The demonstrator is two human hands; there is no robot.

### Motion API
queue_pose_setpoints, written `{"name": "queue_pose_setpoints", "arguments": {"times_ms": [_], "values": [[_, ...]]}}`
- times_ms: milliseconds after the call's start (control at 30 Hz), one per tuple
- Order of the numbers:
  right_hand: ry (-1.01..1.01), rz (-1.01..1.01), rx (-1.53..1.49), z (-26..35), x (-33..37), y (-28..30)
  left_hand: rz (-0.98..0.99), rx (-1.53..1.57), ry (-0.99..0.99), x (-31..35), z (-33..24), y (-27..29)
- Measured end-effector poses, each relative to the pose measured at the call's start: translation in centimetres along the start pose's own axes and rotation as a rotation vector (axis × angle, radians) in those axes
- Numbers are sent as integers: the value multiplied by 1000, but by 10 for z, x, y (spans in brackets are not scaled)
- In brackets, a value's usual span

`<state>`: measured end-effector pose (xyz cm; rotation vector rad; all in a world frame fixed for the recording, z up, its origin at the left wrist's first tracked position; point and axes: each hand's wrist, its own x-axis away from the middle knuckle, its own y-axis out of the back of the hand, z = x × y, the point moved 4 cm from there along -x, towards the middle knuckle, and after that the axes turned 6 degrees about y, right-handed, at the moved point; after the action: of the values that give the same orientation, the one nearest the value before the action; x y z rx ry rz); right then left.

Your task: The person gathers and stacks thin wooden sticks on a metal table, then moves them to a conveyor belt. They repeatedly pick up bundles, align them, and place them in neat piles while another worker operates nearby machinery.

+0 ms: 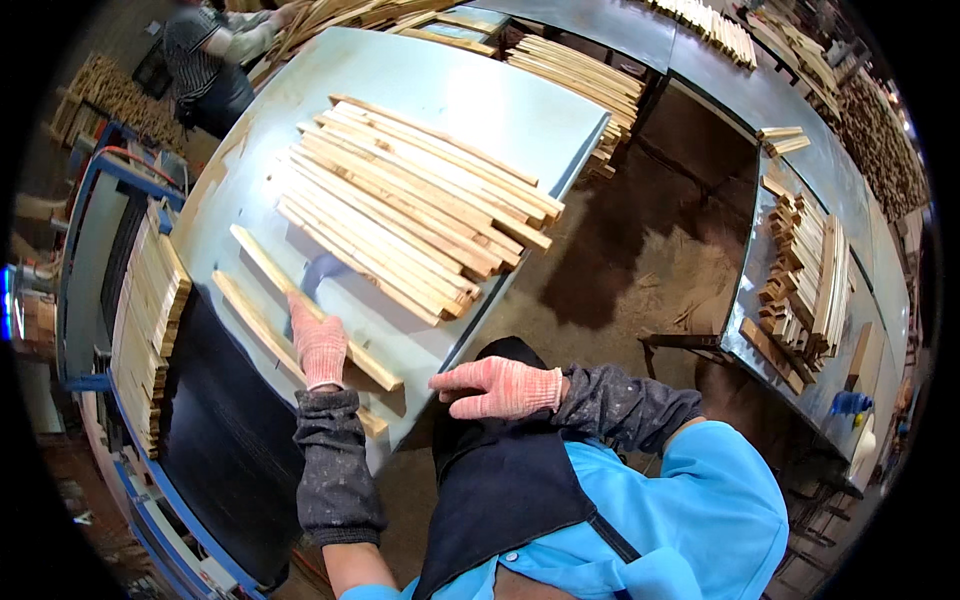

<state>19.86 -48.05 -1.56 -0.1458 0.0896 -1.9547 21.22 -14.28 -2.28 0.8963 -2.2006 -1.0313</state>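
Note:
My left hand (318,348), in a pink knitted glove, is closed on a pale wooden strip (262,258) lying slantwise over the pale blue table. The fingers grip it near its middle; their undersides are hidden. A second wooden strip (247,310) lies beside it on the left, partly under my hand and wrist. My right hand (500,388), gloved alike, hovers by the table's near edge with its fingers stretched loosely leftward and nothing in them. Beyond both hands, a row of several wooden strips (400,200) lies side by side on the table (440,95).
At left, a row of strips (150,320) lies on a blue-framed machine beside a black belt (225,440). Stacked strips (800,280) sit on the right-hand table. More strips (580,75) are piled beyond my table. Another person (205,65) stands at the far left.

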Motion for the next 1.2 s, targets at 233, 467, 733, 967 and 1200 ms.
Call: {"name": "queue_pose_setpoints", "arguments": {"times_ms": [233, 467, 733, 967, 1200], "values": [[21, -4, 0, -1, 0, 23, 114, 504, -272, -4, -34, -47], [55, 11, 61, 26, -5, 56, 79, 442, -267, 30, -64, -22], [182, -270, 201, 123, -50, 188, -368, -155, 132, 57, 38, 67], [-79, -543, 722, 92, -164, 318, -171, 126, 200, 29, 81, 41], [-357, -524, 1004, 49, -243, 339, -203, 147, 310, 33, 87, 33]]}}
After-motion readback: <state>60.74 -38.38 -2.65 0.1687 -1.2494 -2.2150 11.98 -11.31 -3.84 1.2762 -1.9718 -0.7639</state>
